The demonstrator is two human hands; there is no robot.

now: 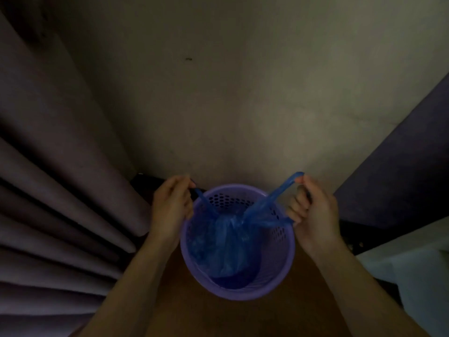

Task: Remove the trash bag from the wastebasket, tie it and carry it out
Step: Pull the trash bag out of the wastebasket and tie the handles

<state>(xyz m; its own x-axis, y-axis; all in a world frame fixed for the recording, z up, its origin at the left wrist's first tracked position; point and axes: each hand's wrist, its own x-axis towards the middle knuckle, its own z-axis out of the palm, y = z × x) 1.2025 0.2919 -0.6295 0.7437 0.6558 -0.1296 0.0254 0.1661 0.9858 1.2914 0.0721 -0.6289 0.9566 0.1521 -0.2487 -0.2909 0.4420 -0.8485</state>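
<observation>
no readable text, labels, brands or numbers anywhere (dim light throughout), nothing printed legible

Contents of the blue bag (pixel 218 242) and wastebasket (pixel 279 271) floor, hidden beneath bunched plastic in dim light

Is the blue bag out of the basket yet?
Not yet: the blue bag hangs inside the purple basket; only its handles are raised.

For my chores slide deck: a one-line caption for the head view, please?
Both hands, left and right, pull a blue trash bag by its handles from a purple wastebasket.
</observation>
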